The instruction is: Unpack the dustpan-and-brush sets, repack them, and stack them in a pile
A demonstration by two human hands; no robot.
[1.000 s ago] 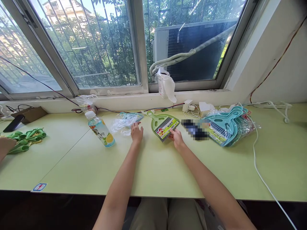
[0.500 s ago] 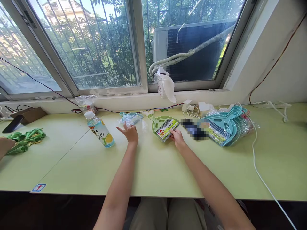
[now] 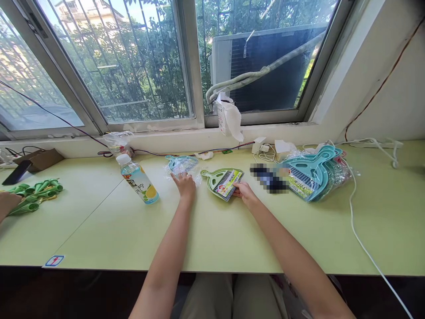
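My right hand (image 3: 245,192) is closed on the lower right edge of a small green dustpan (image 3: 215,178). A printed card with dark bristles of a brush covers much of the pan, and its holed handle points left. My left hand (image 3: 186,186) rests on a crumpled clear plastic bag (image 3: 195,173), fingers apart. Just behind that hand lies a light blue dustpan (image 3: 181,163), partly covered by the plastic.
A drink bottle (image 3: 137,179) stands left of my left hand. Bagged teal dustpans (image 3: 318,170) lie at right, beside a pixelated patch and a white cable (image 3: 355,221). At far left, another person's hand (image 3: 7,204) touches green pieces (image 3: 36,192). The window sill (image 3: 166,138) borders the back.
My left hand has come down onto the plastic bag, its spread fingers drawn in. The green dustpan, in my right hand, has shifted slightly left and turned flatter.
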